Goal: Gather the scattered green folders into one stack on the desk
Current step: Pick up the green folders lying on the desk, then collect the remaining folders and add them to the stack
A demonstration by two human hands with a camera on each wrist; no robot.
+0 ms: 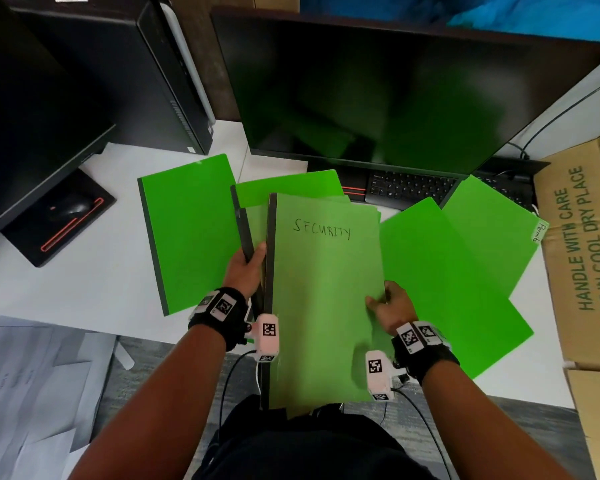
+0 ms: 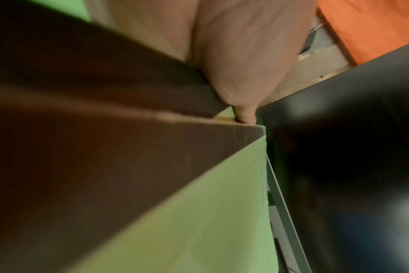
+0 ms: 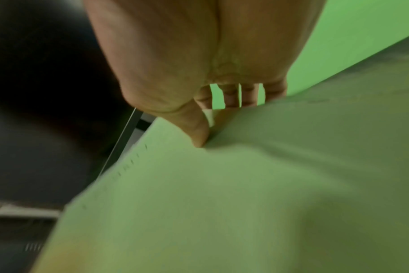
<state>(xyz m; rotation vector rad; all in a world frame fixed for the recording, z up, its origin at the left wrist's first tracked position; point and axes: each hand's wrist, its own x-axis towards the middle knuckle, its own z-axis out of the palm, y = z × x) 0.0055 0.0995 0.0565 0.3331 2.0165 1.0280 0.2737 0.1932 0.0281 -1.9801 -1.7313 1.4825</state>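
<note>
A green folder marked SECURITY [image 1: 323, 289] is held above the desk's front edge, between both hands. My right hand [image 1: 390, 306] pinches its right edge, thumb on the cover [image 3: 199, 136] and fingers underneath. My left hand [image 1: 246, 268] grips the dark spine of a second green folder [image 1: 284, 192] lying behind the first; its thumb [image 2: 243, 112] shows in the left wrist view. One green folder [image 1: 191, 230] lies flat to the left. Two more green folders [image 1: 440, 282] [image 1: 492, 223] lie overlapped on the right.
A black monitor [image 1: 395, 95] stands behind the folders with a keyboard [image 1: 413, 187] under it. A second monitor and a mouse [image 1: 71, 206] are at the left, a computer tower [image 1: 146, 74] behind. A cardboard box [image 1: 582, 258] borders the right. Papers [image 1: 32, 393] lie below the desk's left edge.
</note>
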